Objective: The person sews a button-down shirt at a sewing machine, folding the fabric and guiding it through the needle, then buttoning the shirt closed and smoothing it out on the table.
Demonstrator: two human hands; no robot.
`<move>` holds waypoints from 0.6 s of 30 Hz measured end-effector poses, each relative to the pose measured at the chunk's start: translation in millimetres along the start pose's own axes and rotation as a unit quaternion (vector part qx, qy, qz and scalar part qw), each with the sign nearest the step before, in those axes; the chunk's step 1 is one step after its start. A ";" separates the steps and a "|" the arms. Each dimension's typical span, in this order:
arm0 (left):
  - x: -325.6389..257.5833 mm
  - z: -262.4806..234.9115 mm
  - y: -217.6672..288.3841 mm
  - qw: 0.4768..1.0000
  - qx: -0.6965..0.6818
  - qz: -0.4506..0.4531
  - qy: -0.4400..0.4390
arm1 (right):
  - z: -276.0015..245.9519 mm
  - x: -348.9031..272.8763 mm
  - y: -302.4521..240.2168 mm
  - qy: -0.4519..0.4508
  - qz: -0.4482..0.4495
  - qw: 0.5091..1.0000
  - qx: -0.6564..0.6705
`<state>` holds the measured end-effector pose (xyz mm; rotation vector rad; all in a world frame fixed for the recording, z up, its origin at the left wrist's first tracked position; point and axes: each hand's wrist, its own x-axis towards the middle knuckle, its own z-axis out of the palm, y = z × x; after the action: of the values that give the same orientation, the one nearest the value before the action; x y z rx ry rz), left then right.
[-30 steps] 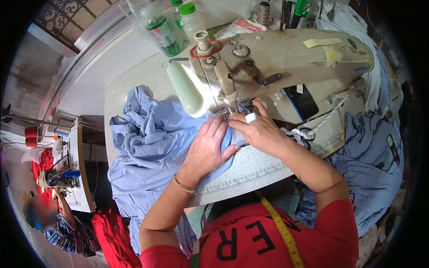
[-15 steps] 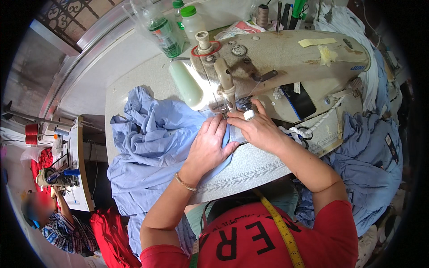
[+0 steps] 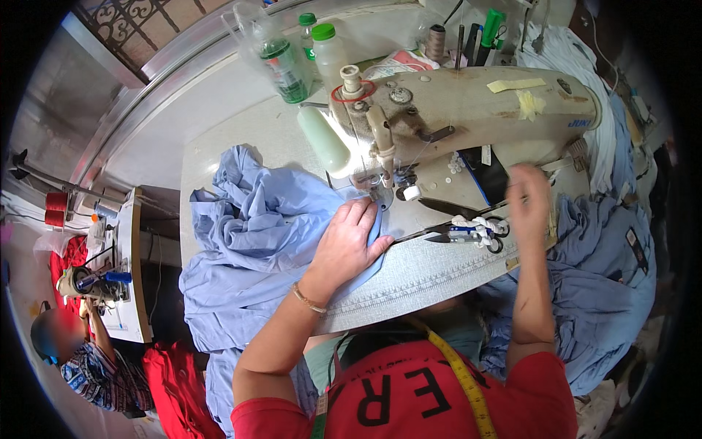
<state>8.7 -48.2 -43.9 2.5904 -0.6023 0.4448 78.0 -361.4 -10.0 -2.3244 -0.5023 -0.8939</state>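
My left hand [image 3: 349, 240] lies on light blue fabric [image 3: 278, 219], its fingers flat beside the needle area of the sewing machine [image 3: 468, 106]. The thumb points away from the other fingers, near the cloth's edge. Raised off the table to the right, my right hand [image 3: 528, 196] is smeared by motion, so its fingers are unclear. The nearest things to it are a dark phone [image 3: 491, 175] and a pair of scissors [image 3: 494, 235] whose handles are wrapped in white cord. Small white buttons [image 3: 456, 162] sit in a cluster by the machine's base.
Bottles stand behind the machine, one with a green cap [image 3: 325, 51], near a thread cone [image 3: 436, 42] and pens. More blue garments [image 3: 599, 278] pile up at the right. At far left, another person [image 3: 99, 373] sits by a second sewing machine [image 3: 91, 282].
My right hand has left the needle area and moved right, uncovering the scissors. My left hand stays on the fabric. The whole view has shifted slightly.
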 end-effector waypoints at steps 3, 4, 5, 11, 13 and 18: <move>2.7 2.0 2.7 1.000 -0.011 -0.002 -0.005 | -12.6 -20.3 80.3 0.056 0.011 0.987 -0.152; 2.6 1.5 2.5 1.000 -0.009 -0.003 -0.005 | -11.4 -21.1 85.7 0.056 0.005 0.979 -0.195; 2.7 1.1 2.4 1.000 -0.006 -0.004 -0.006 | -9.8 -23.3 89.6 0.041 0.016 0.982 -0.183; 0.9 -0.3 1.6 1.000 -0.003 -0.004 -0.009 | -7.7 -36.6 101.2 -0.060 0.069 0.973 -0.213; 0.4 0.3 1.4 1.000 -0.003 0.006 -0.006 | -8.2 -36.7 100.6 -0.062 0.071 0.971 -0.219; -0.7 0.4 2.1 1.000 -0.003 0.005 -0.009 | -7.5 -36.0 98.3 -0.058 0.061 0.971 -0.224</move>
<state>7.2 -49.9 -43.8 2.5886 -0.6213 0.4224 101.1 -445.0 -69.1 -2.7929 -0.2116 -0.8864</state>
